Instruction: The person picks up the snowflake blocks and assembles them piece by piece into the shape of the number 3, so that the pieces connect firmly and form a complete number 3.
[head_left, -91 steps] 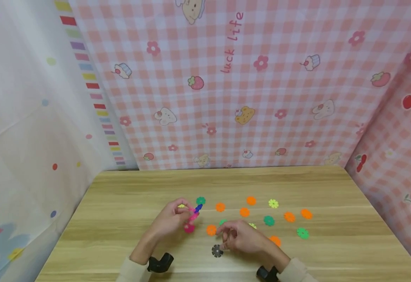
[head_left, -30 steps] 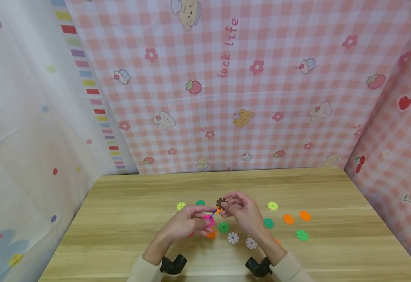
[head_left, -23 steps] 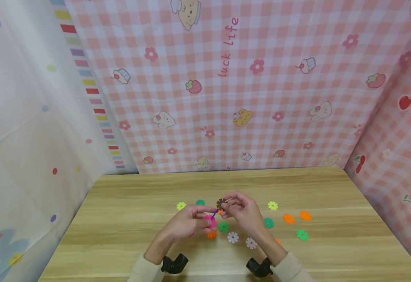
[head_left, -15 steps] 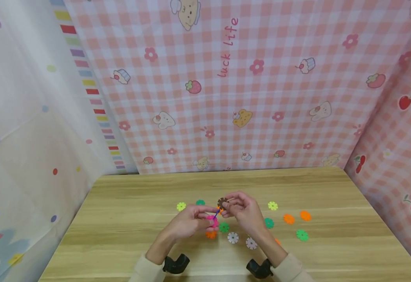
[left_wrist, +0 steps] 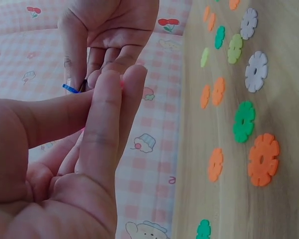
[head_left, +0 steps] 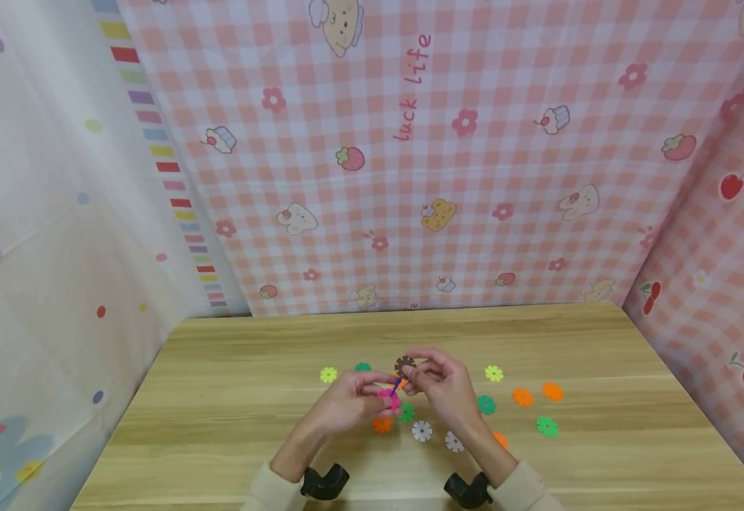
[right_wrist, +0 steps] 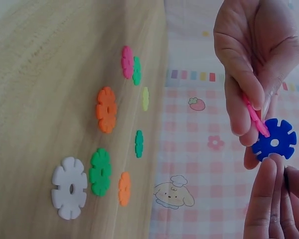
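My left hand (head_left: 349, 404) pinches a pink notched plastic disc (head_left: 389, 399) between thumb and fingers. A blue notched disc (right_wrist: 275, 141) is slotted into the pink disc (right_wrist: 256, 118), edge-on in the head view. To the right, my right hand (head_left: 443, 387) pinches a dark brown notched disc (head_left: 405, 365) by its edge, close to the blue one. Only a thin dark edge of it shows in the right wrist view; whether it meets the blue disc I cannot tell. Both hands are raised above the wooden table (head_left: 250, 426).
Several loose notched discs lie flat around and beneath the hands: white (head_left: 422, 430), green (head_left: 547, 426), orange (head_left: 523, 397) and yellow (head_left: 493, 372). Another pink disc (right_wrist: 127, 62) lies on the table. A checked cloth (head_left: 346, 213) hangs behind the table.
Three seconds ago my right hand was at the dark disc on the table; now that disc is lifted beside the blue one. My left hand has moved right with the pink and blue discs.
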Available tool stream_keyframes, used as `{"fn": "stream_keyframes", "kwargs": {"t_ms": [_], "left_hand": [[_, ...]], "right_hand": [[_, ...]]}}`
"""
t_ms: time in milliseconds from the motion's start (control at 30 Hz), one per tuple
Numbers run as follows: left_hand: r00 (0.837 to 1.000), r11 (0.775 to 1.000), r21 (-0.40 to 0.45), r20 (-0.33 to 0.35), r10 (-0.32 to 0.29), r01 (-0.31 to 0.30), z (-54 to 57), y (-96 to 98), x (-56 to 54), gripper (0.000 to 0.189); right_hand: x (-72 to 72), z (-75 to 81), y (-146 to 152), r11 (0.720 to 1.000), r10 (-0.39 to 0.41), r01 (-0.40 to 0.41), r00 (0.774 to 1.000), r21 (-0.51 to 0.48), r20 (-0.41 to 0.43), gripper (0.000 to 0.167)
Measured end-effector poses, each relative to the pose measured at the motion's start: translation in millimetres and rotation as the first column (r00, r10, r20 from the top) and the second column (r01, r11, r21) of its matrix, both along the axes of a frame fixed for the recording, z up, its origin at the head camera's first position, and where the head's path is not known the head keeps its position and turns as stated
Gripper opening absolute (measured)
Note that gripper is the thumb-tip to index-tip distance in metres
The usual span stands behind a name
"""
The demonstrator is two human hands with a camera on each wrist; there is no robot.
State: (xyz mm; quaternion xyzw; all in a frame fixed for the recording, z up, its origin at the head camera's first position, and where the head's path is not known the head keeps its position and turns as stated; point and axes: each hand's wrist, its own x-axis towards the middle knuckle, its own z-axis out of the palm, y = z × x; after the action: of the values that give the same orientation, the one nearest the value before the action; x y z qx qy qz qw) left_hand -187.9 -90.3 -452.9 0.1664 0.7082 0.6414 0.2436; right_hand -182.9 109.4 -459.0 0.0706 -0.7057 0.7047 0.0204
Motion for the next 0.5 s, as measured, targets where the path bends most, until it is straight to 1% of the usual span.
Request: {"fn": "stream_keyframes", "kwargs": {"t_ms": [300, 500], "left_hand": [[0.999, 0.999, -0.024, -0.022, 0.031, -0.031, -2.6, 1.7, -1.0, 0.041], [0.999, 0.999, -0.008, -0.005, 0.048, -0.048, -2.7, 2.4, -0.7, 0.040]], "right_hand": [[2.3, -2.4, 0.8, 1.000, -0.004, 0.004, 1.000, -0.006, -0.027, 0.025], [2.9, -4.0, 0.6, 1.000, -0.009, 0.011, 0.998, 0.026, -0.057, 0.021]]}}
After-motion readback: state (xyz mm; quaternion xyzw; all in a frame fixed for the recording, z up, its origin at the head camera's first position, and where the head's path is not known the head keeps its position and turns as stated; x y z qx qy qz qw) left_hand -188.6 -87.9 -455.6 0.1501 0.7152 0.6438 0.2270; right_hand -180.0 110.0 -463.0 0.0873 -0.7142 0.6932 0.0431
